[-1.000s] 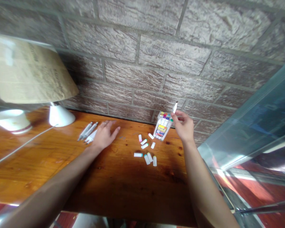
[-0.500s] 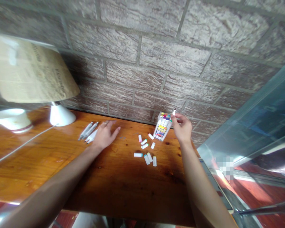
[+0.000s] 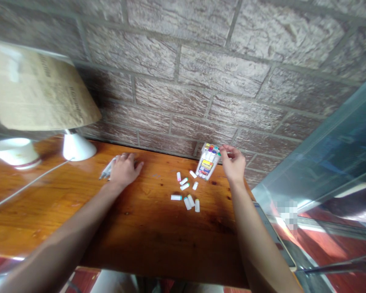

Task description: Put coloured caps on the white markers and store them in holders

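Observation:
My left hand [image 3: 124,170] rests over the uncapped grey markers [image 3: 105,171], its thumb stretched apart and its other fingers foreshortened. It hides most of the markers; I see no grip on one. At the upper right corner of a clear marker box [image 3: 206,165], my right hand [image 3: 233,163] pinches with thumb and forefinger. What those fingertips hold is hidden. Coloured marker ends show at the box's top, and a yellow label is on its front. In front of the box lie several loose white caps with coloured ends, among them a blue-ended cap [image 3: 176,197].
On the left stand a lamp [image 3: 78,147] with a burlap shade and a white cup [image 3: 20,152]. The lamp's cord crosses the wooden table [image 3: 158,236]. A brick wall [image 3: 155,97] backs the table. A tablet-like device [image 3: 276,236] lies by my right forearm.
My left hand has moved left onto the grey markers. The white marker tip that stuck up from my right fingers is no longer visible; that hand stays at the box.

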A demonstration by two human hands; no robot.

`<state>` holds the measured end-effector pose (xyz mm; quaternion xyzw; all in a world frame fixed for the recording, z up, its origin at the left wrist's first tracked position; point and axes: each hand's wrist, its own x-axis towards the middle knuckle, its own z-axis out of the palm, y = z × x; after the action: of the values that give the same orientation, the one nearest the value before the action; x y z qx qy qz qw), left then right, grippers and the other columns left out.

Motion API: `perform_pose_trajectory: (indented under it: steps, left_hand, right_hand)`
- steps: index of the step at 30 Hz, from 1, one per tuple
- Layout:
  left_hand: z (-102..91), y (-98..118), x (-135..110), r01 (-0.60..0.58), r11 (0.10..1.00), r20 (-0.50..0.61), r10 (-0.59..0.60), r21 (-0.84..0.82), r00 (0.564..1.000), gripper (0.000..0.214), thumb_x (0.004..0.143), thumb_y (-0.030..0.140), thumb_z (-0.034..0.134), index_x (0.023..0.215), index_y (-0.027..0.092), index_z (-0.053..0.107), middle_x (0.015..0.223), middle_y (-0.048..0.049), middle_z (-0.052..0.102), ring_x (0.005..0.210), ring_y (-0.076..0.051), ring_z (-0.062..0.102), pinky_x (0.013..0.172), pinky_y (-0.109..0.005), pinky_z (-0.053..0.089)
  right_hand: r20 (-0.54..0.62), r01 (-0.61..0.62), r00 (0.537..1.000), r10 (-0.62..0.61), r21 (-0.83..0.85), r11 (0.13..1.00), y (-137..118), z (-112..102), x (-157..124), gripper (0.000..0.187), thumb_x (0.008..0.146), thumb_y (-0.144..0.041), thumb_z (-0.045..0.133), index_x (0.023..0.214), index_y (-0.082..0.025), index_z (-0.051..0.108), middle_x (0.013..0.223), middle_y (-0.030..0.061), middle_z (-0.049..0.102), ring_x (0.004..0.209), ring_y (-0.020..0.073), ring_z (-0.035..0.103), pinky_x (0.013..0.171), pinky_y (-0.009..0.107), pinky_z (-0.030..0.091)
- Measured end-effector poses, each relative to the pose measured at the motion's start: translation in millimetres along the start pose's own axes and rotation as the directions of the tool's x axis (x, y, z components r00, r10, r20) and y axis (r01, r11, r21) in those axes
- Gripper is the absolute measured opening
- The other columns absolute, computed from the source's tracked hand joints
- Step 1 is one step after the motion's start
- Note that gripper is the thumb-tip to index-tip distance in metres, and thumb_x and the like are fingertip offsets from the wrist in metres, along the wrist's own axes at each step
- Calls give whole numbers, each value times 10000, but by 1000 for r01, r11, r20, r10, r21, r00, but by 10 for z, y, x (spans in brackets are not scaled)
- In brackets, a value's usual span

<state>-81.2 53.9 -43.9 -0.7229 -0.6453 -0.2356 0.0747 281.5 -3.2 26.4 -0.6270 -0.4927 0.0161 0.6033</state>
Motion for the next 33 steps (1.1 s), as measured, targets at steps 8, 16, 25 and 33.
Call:
perform_pose_trajectory:
  steps: [8,16,25,33]
  left_hand:
    - [-251,-183,38,203,974,215,-221,104,951,528,883,482,497,1217,93,622,1236,-281,612,1199,-452,562,956,-565,451]
    - [-165,-184,44,149,983,217,-169,106,961,470,856,437,516,1171,116,651,1229,-269,627,1171,-443,584,943,-553,447]
    - [-170,-180,33,117,984,245,-147,132,958,387,897,426,473,1071,149,680,1233,-230,637,1173,-420,562,919,-534,450]
    - [-306,-50,18,128,980,315,-171,151,934,480,913,403,426,1243,133,648,1352,-246,565,1259,-405,508,985,-496,412]
  right_hand:
    - [-269,175,947,-173,-14,984,-283,-80,-85,436,886,-554,568,1006,-158,705,797,44,630,665,160,551,673,298,468]
    - [347,316,887,-305,25,948,-448,162,-895,274,930,-391,569,752,-224,693,670,12,647,602,157,582,647,292,465]
    - [385,303,871,-305,66,951,-454,248,-999,274,945,-363,579,764,-209,714,591,-24,576,552,117,531,602,245,414]
    - [464,311,831,-307,71,948,-367,381,-1110,237,937,-327,582,808,-194,729,537,-47,482,501,103,449,574,237,385]
